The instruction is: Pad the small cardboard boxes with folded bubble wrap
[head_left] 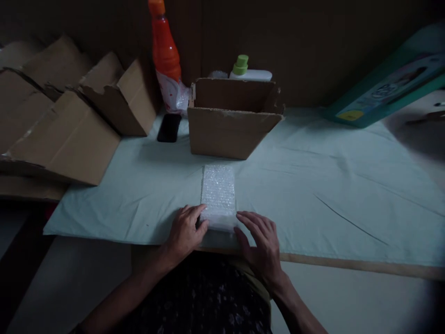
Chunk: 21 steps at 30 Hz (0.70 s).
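A strip of clear bubble wrap (218,188) lies lengthwise on the table in front of me. Its near end looks thicker and folded over, and whether something is inside I cannot tell. My left hand (187,228) holds the near left corner, with its index finger on the wrap and its thumb at the edge. At the near right side, my right hand (260,236) grips the edge between thumb and fingers. Just beyond the wrap stands a cardboard box (222,132) with its top open; its inside bottom is hidden.
Several cardboard boxes (66,134) crowd the left side. Behind are a black phone (169,128), an orange bottle (167,53) and a white bottle with a green cap (252,74). A teal package (378,88) leans at the right. Pale green cloth (330,185) covers the table.
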Motion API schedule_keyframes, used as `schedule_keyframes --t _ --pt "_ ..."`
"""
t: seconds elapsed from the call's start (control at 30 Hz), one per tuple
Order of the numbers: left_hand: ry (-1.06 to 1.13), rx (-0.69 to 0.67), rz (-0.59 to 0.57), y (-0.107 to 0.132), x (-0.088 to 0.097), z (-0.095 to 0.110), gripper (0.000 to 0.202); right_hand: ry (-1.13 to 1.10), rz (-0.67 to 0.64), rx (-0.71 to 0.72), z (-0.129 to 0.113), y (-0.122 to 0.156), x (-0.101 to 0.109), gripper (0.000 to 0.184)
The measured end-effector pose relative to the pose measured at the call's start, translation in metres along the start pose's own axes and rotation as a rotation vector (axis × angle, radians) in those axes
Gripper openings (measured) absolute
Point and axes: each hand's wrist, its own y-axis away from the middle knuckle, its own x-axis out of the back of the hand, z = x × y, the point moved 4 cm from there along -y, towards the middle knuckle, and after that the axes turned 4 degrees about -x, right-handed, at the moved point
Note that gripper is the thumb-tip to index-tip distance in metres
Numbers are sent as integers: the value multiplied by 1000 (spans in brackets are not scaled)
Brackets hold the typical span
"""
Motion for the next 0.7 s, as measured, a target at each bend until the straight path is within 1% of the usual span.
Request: schedule_keyframes --t 0.03,0.1,0.17,0.23,0.3,0.4,0.5,0.57,0.63,0.7 --pt "-27 8 16 -3 -1 -1 34 23 -20 22 -1 1 -1 27" --pt "-52 -14 61 -4 1 -1 32 48 -104 78 -3 4 -7 31" --pt "-36 -89 90 -1 5 3 32 42 -176 114 -4 5 -14 32" --pt "8 -186 70 5 9 8 32 6 -197 105 -3 3 -19 31" --pt "63 -235 35 11 13 10 31 -65 -206 84 -2 0 -21 30" --pt "116 -188 26 12 15 8 30 -153 -238 36 1 -3 -19 28" --pt "63 -108 37 0 10 0 30 -46 -166 -14 5 -4 -13 29" --pt "-8 -70 48 -11 6 -5 30 45 -128 1 4 -4 -12 32" --pt "-55 -42 63 -21 3 -9 30 84 -169 45 2 -4 -16 35" --pt "-46 -45 86 -24 5 -10 31 94 -207 78 1 -5 -22 35"
